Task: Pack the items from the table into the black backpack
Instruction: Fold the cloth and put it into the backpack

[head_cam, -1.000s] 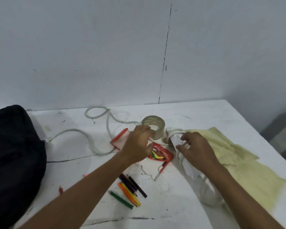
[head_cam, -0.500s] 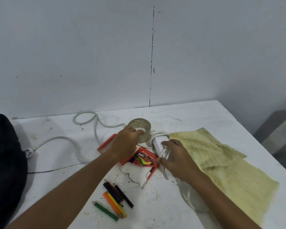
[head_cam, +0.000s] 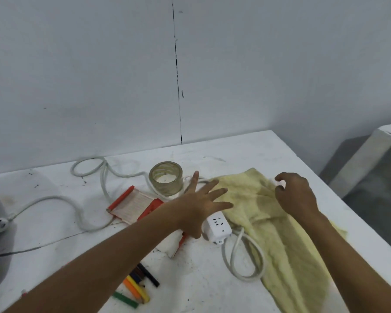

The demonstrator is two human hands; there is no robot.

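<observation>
Fingers spread, left hand mid-frame above power strip | right hand curled (pinching something small and white, unclear) over yellow cloth, right of centre

2 bare forearms — no sleeves, rings or watch — ending in left hand and right hand.

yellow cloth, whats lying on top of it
On the yellow cloth lie part of the white power strip and a loop of its cable. The right hand is over it; anything beneath stays hidden.
</observation>
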